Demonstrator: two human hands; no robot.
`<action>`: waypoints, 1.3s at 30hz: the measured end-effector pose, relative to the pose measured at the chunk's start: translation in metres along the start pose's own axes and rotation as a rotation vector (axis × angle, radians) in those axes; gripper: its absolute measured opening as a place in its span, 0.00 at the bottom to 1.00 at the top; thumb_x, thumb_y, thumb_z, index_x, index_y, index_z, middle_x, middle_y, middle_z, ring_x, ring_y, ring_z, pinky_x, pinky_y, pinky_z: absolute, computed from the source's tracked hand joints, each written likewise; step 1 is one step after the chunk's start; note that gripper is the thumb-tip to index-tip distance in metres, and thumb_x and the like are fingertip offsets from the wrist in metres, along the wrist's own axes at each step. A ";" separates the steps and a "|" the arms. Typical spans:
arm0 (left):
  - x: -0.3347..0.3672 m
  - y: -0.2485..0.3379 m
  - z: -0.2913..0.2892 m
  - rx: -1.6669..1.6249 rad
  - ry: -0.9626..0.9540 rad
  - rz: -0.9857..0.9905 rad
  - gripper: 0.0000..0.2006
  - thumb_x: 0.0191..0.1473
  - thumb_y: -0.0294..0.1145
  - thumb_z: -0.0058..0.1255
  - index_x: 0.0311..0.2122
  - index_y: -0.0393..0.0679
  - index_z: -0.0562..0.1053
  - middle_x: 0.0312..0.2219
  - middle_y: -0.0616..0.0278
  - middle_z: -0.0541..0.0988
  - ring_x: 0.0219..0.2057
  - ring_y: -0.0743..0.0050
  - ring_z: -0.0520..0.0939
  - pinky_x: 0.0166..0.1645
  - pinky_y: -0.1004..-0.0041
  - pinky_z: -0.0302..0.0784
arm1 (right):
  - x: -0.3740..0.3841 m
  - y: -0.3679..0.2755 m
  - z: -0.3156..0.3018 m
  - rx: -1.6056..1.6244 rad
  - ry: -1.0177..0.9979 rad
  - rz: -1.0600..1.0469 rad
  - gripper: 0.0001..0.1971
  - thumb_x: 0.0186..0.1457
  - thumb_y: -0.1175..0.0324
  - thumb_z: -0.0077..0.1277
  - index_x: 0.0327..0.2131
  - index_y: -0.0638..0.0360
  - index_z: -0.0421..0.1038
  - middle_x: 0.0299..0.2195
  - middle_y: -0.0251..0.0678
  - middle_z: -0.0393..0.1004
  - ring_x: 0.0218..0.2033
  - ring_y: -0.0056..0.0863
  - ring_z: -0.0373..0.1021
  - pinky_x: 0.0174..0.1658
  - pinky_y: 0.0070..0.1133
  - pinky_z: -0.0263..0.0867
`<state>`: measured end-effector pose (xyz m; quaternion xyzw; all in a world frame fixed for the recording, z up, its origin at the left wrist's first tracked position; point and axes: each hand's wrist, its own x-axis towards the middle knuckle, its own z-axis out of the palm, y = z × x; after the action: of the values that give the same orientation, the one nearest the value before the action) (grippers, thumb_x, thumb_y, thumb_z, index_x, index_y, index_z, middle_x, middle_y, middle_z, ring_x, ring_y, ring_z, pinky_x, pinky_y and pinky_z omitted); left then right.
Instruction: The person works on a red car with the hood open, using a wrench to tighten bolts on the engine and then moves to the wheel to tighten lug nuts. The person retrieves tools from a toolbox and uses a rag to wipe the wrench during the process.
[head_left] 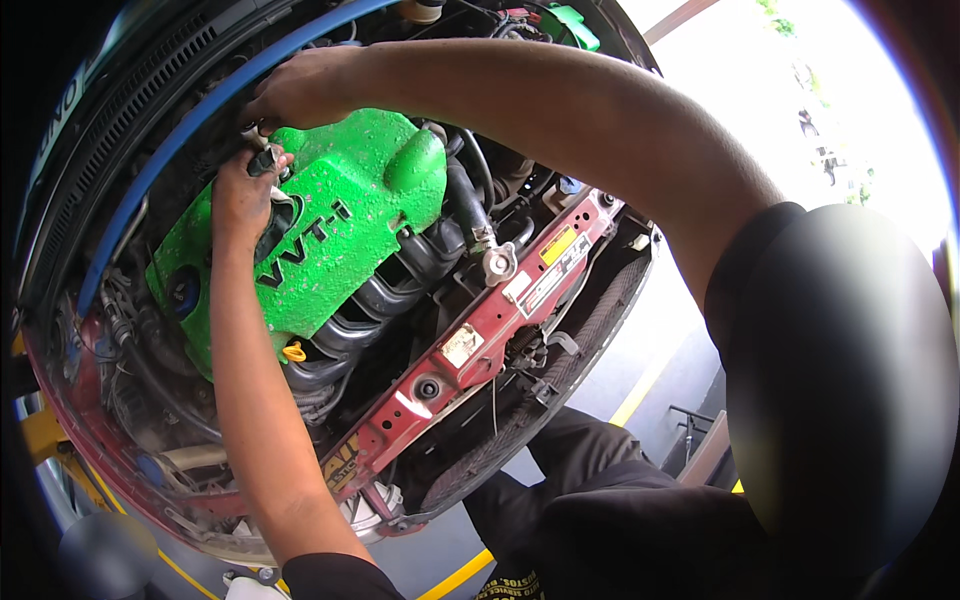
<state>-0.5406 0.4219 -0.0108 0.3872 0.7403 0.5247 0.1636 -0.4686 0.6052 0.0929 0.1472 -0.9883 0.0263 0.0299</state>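
Over the far left part of a bright green engine cover (335, 265), both my hands work close together. My left hand (243, 195) is closed on a small dark object (262, 161) that I cannot name, its fingers pointing away from me. Just beyond it, my right hand (297, 93) reaches across from the right with its fingers curled downward. A short pale metallic piece (253, 136) shows beneath those fingers; its kind and full shape are hidden. Below my left fingers, a bit of whitish material (281, 196) lies by a dark recess in the cover.
A blue bar (190, 135) arches along the far side of the engine bay. Nearer are a dark oil cap (183, 290), a yellow dipstick handle (293, 352), a radiator cap (500, 262) and the red front crossmember (455, 360). Black hoses run beside the cover.
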 end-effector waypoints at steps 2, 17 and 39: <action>-0.002 0.003 -0.001 -0.082 -0.031 -0.031 0.11 0.57 0.30 0.60 0.43 0.35 0.78 0.36 0.50 0.84 0.39 0.60 0.86 0.44 0.64 0.77 | -0.009 -0.022 0.005 -0.019 -0.099 0.231 0.22 0.68 0.47 0.43 0.54 0.48 0.73 0.42 0.43 0.81 0.48 0.48 0.77 0.50 0.42 0.73; 0.000 -0.001 -0.005 0.171 -0.043 0.071 0.10 0.59 0.29 0.58 0.44 0.38 0.79 0.37 0.54 0.87 0.42 0.62 0.88 0.44 0.67 0.79 | -0.004 0.012 0.011 0.108 0.079 -0.074 0.19 0.70 0.53 0.40 0.59 0.42 0.69 0.44 0.44 0.80 0.48 0.45 0.76 0.50 0.41 0.70; -0.007 0.026 0.000 0.523 0.227 0.049 0.18 0.55 0.48 0.64 0.42 0.44 0.83 0.32 0.46 0.84 0.39 0.42 0.84 0.42 0.55 0.77 | -0.014 0.007 -0.008 0.262 -0.085 0.053 0.27 0.70 0.46 0.37 0.58 0.56 0.71 0.54 0.51 0.75 0.57 0.48 0.70 0.61 0.39 0.63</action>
<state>-0.5255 0.4209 0.0114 0.3728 0.8544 0.3599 -0.0385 -0.4565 0.6169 0.0998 0.1247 -0.9803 0.1497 -0.0321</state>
